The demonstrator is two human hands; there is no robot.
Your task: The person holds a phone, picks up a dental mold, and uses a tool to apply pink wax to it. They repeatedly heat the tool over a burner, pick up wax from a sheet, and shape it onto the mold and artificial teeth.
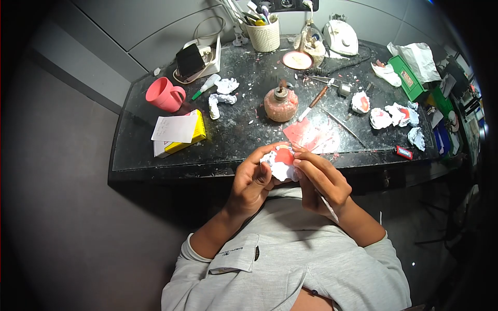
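My left hand (251, 179) is closed around a white plaster dental cast (282, 172), holding it just off the bench's front edge. Pink wax (284, 156) covers the middle of the cast, and a row of pale teeth runs along its far rim. In my right hand (327, 181) is a thin carving tool (329, 208), its handle slanting down past the palm. The fingertips of that hand rest against the cast's right side; the tool's working tip is hidden by the fingers. Just beyond my hands lies a pink wax sheet (306, 136) on the bench.
A wax-spattered spirit lamp (281, 104) stands mid-bench, with a wax knife (315, 102) and a metal instrument (344, 127) to its right. Left are a pink mug (165, 95) and yellow box (199, 131). More casts (381, 118) and a red lighter (403, 152) lie right.
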